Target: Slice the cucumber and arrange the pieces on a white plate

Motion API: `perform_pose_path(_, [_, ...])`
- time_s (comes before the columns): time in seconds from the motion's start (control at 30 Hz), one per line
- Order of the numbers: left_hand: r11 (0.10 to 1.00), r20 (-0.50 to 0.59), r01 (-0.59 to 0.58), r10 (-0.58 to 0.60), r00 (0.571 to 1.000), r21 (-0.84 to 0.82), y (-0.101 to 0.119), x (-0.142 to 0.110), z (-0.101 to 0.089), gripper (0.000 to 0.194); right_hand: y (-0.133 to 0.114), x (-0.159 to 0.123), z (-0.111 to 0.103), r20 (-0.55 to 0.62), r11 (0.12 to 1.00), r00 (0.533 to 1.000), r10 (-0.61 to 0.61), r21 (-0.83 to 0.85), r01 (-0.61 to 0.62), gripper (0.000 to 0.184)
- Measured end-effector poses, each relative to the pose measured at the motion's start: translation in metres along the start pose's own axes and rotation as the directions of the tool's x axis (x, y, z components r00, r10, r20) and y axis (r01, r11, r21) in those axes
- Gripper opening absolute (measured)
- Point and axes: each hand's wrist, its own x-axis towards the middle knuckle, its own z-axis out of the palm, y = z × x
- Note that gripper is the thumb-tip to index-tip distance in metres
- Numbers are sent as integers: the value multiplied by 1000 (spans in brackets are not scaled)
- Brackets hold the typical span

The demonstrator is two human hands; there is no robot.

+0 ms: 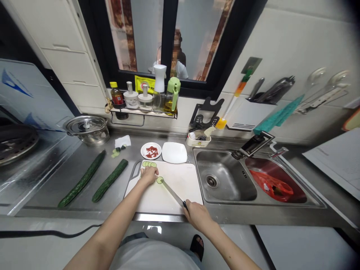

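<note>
A kitchen knife [173,194] is in my right hand [197,214], fingers wrapped round its dark handle. Its blade points up and left across the white cutting board [165,204], with the tip at a single cucumber slice [159,180]. My left hand [149,175] rests low over the board's upper left, fingers curled down and close together; what lies under them is hidden. Just beyond it, a row of overlapping cucumber slices [149,164] lies along the board's far edge. Two whole cucumbers, one longer [83,180] and one shorter [109,180], lie left of the board.
Behind the board stand a plate [143,151] of red pieces and a white square dish [174,152]. Cucumber scraps [115,153] lie by a white tissue [123,141]. A lidded steel pot [90,131] stands back left. The sink [225,176] adjoins the board's right, holding a red bag [272,187].
</note>
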Motion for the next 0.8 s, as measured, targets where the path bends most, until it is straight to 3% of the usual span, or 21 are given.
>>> perform_pose_path(0.8, [1000,15,13,-13,1000,-18,0,3,1,10,-5,14,-3,-5,1000,1000,-25,-3,25,33])
